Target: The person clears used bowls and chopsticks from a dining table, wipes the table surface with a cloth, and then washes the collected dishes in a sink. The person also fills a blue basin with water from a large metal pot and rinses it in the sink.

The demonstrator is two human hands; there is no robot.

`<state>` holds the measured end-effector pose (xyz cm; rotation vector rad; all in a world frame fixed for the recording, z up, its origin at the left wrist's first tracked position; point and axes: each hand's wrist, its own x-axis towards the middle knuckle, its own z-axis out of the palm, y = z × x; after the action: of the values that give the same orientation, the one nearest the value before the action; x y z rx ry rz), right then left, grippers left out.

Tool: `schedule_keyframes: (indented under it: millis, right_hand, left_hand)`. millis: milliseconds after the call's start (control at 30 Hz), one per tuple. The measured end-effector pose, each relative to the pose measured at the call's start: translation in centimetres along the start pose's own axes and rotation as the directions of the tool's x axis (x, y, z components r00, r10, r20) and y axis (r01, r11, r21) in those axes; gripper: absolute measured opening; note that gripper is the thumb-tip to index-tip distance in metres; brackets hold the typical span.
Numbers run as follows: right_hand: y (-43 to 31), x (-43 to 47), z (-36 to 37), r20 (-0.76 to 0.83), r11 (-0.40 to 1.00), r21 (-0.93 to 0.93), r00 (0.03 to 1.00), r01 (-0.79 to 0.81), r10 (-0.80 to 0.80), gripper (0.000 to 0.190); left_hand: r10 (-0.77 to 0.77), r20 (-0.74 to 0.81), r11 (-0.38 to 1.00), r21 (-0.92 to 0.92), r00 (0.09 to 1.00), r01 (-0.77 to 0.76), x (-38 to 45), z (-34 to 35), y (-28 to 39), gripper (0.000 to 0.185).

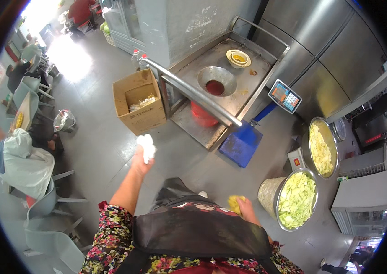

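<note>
My left hand (141,163) grips a crumpled white wad (147,148), tissue or thin cloth, in front of a cardboard box (143,118). Inside that box lie pale thin items (142,103) too small to make out. Low on the other side, my right hand (247,208) holds a yellow cloth or sponge (235,204), blurred. Close to it on the right is a steel basin of chopped cabbage (297,202), resting on a pale woven container (269,197). A black apron (200,233) covers my front.
Ahead stands a steel cart (186,120) with a steel bowl of red liquid (219,77), stacked bowls (238,59) and a red bucket (203,116). A blue platform scale (241,144) and a second cabbage basin (321,147) sit rightward. People sit at left among chairs (48,205).
</note>
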<state>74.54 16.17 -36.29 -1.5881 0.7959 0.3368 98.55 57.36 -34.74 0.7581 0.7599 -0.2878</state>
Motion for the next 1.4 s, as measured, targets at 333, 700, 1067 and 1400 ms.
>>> schedule_keyframes:
  millis: [333,700,1067,1400]
  right_hand:
    - [-31.1,7.4,13.9,0.281,0.904,0.382,0.907,0.194,-0.314,0.03]
    - [-45.5,15.4,16.1,-0.041,0.882,0.401,0.966,0.248,-0.254,0.056]
    - [-48.1,17.3,11.4,-0.34,0.816,-0.25,0.742,0.522,-0.578,0.032]
    - [-34.2,9.4,13.6,-0.018,0.908,0.258,0.942,0.329,-0.336,0.04]
  left_hand:
    - [0.212,-0.31,0.966,0.208,0.927,-0.152,27.4,1.7,19.5,0.04]
    - [0.166,-0.16,0.778,0.627,0.973,-0.029,46.8,-0.8,30.0,0.078]
    - [0.616,0.507,0.25,0.601,0.604,-0.759,27.6,30.0,32.3,0.026]
    - [-0.447,0.48,0.688,0.723,0.755,-0.053,34.2,46.0,9.7,0.04]
